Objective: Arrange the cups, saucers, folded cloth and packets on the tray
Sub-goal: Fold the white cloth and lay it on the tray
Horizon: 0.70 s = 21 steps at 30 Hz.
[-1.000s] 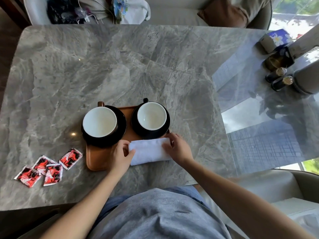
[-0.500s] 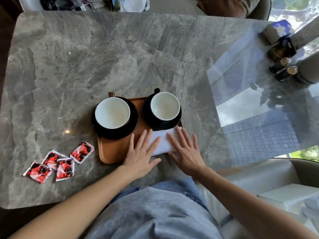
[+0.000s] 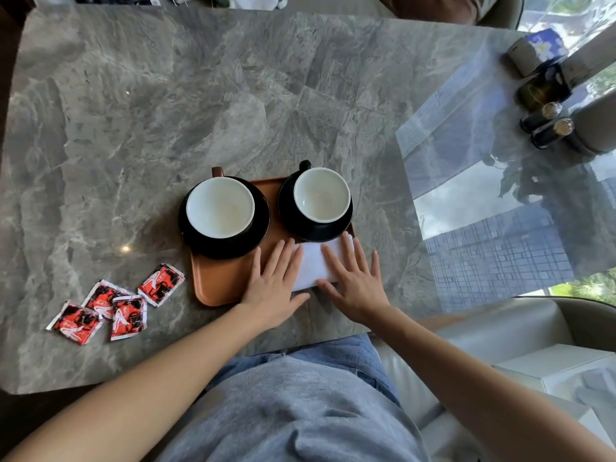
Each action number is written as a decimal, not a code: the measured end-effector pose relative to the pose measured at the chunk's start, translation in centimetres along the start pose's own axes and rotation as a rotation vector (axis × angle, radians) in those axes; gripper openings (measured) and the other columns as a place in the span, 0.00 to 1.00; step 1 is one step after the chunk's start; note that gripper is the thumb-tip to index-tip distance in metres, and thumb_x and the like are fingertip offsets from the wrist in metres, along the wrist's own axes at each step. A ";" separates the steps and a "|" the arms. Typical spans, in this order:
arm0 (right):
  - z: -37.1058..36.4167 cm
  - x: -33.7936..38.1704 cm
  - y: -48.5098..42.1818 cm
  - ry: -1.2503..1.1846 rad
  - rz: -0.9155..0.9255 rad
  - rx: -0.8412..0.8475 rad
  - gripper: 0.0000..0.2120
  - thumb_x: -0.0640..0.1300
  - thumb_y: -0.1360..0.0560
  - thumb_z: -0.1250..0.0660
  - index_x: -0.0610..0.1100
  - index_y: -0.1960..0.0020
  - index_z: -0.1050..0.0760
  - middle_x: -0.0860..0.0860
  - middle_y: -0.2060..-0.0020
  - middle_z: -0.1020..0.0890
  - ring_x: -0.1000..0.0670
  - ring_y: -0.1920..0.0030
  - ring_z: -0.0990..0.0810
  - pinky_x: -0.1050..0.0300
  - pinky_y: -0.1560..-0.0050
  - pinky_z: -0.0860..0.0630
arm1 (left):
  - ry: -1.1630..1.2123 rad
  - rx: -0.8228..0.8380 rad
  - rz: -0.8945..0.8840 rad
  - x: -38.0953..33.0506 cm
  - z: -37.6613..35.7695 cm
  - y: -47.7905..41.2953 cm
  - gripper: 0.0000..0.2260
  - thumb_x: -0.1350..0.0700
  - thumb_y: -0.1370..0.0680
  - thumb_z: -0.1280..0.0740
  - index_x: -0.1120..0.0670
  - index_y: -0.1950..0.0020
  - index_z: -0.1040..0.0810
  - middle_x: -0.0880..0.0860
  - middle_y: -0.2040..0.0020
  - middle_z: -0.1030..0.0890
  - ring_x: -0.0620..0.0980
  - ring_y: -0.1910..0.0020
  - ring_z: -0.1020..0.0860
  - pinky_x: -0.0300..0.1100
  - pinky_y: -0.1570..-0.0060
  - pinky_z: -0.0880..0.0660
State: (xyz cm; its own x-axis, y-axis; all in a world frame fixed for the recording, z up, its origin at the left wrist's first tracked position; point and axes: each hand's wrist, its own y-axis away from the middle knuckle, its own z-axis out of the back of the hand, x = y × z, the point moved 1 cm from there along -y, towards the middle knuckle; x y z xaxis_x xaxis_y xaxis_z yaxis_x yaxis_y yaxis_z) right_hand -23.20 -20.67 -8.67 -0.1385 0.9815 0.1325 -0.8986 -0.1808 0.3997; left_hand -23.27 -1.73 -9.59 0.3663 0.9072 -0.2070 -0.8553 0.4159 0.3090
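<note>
You are pressing your left grip (image 3: 271,288) and right grip (image 3: 353,288) flat on the folded white cloth (image 3: 313,266). Their fingers are straight and spread, released and grasping nothing. The cloth is lying on the near right part of the brown tray (image 3: 216,281), just before the right saucer (image 3: 286,211). Four red packets (image 3: 113,305) are lying on the grey marble surface (image 3: 200,95), left of the tray. Farther back, the brown-handled cup (image 3: 220,206) is sitting on the left saucer (image 3: 230,250) and the black-handled cup (image 3: 321,195) on the right one.

Grey marble table (image 3: 200,95): brown tray (image 3: 220,285) near front edge, four red packets (image 3: 123,315) left of it, bottles (image 3: 550,133) far right
</note>
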 end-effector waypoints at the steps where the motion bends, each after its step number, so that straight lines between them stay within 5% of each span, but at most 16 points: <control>1: 0.0 -0.1 -0.1 0.003 0.004 0.002 0.33 0.71 0.26 0.59 0.61 0.26 0.64 0.47 0.23 0.63 0.46 0.24 0.65 0.36 0.26 0.62 | -0.023 -0.001 -0.010 0.1 0.0 0.0 0.39 0.35 0.24 0.51 0.56 0.25 0.65 0.56 0.22 0.61 0.54 0.23 0.60 0.61 0.28 0.61; 6: 0.5 -0.9 0.5 -0.014 0.056 -0.052 0.30 0.67 0.24 0.58 0.62 0.26 0.64 0.49 0.23 0.63 0.48 0.24 0.66 0.38 0.26 0.62 | -0.080 -0.021 -0.033 0.3 0.8 0.4 0.38 0.37 0.23 0.50 0.57 0.26 0.66 0.56 0.23 0.61 0.55 0.23 0.59 0.61 0.28 0.59; 10: 0.4 -2.3 1.7 -0.008 0.147 -0.146 0.28 0.61 0.21 0.55 0.59 0.24 0.61 0.51 0.23 0.60 0.50 0.23 0.64 0.39 0.26 0.61 | -0.164 -0.120 -0.135 0.6 1.0 2.9 0.34 0.38 0.25 0.45 0.54 0.25 0.47 0.56 0.24 0.45 0.55 0.25 0.44 0.63 0.32 0.41; 13: -0.4 -3.1 2.3 0.035 0.176 -0.085 0.28 0.61 0.21 0.56 0.59 0.24 0.62 0.51 0.23 0.60 0.50 0.23 0.63 0.37 0.26 0.59 | -0.200 -0.084 -0.184 1.4 0.2 4.4 0.34 0.38 0.27 0.42 0.52 0.25 0.44 0.55 0.24 0.40 0.55 0.26 0.40 0.63 0.33 0.37; 18: -1.5 -3.0 1.9 0.014 0.162 -0.050 0.31 0.62 0.21 0.53 0.58 0.25 0.64 0.51 0.24 0.64 0.51 0.24 0.67 0.39 0.26 0.64 | -0.229 -0.005 -0.163 2.5 0.2 4.3 0.36 0.36 0.27 0.39 0.50 0.25 0.45 0.54 0.24 0.41 0.54 0.26 0.40 0.63 0.32 0.39; 21: -1.7 -3.0 1.4 0.027 0.163 -0.057 0.31 0.62 0.21 0.52 0.57 0.24 0.64 0.51 0.24 0.64 0.52 0.24 0.66 0.39 0.26 0.64 | -0.227 0.042 -0.150 2.8 -0.2 4.0 0.36 0.35 0.25 0.44 0.49 0.24 0.55 0.53 0.22 0.50 0.54 0.24 0.48 0.63 0.29 0.49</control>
State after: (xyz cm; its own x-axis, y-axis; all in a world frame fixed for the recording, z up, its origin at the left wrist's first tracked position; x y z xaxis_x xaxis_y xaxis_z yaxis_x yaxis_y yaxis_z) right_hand -24.73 -23.78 -10.11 -0.2944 0.9410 0.1670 -0.8854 -0.3343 0.3230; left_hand -25.68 2.49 -9.12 0.5645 0.8244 -0.0417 -0.7710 0.5447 0.3301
